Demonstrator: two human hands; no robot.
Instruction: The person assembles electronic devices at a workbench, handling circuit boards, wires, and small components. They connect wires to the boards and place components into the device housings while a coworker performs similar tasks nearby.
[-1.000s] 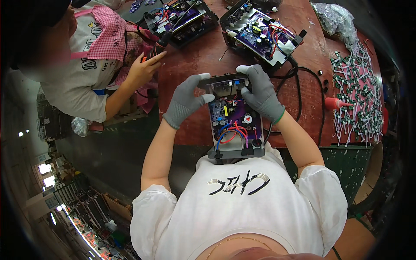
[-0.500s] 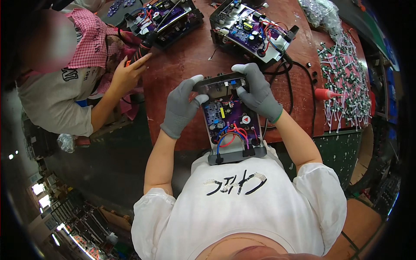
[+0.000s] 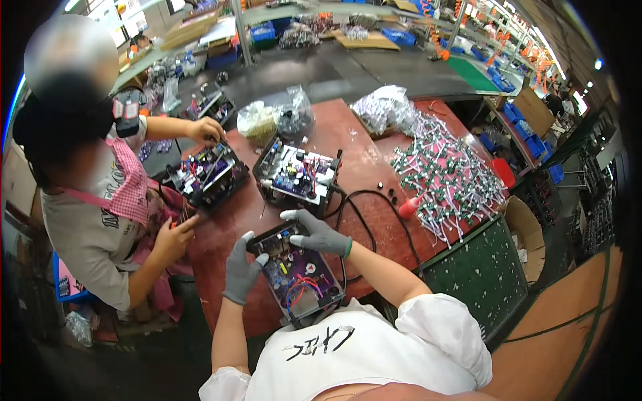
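Observation:
Both my hands wear grey gloves and hold an open black electronics case (image 3: 299, 277) close to my chest. Inside it sits a purple circuit board with red and blue wires. My left hand (image 3: 239, 269) grips the case's left edge. My right hand (image 3: 315, 233) lies across its far end, fingers spread over the top rim. The case is tilted toward me, above the near edge of the red-brown table (image 3: 364, 167).
Another open case with a circuit board (image 3: 297, 175) stands on the table beyond mine, black cables trailing from it. A person at left works on a third case (image 3: 207, 175). Bagged parts (image 3: 281, 120), a heap of white wired connectors (image 3: 445, 177), a red-handled tool (image 3: 408, 207) and a green mat (image 3: 478, 271) lie to the right.
The view has swung up, showing far more of the table and room. My hands still hold the case in the same grip. The person at left has reached a hand to their case.

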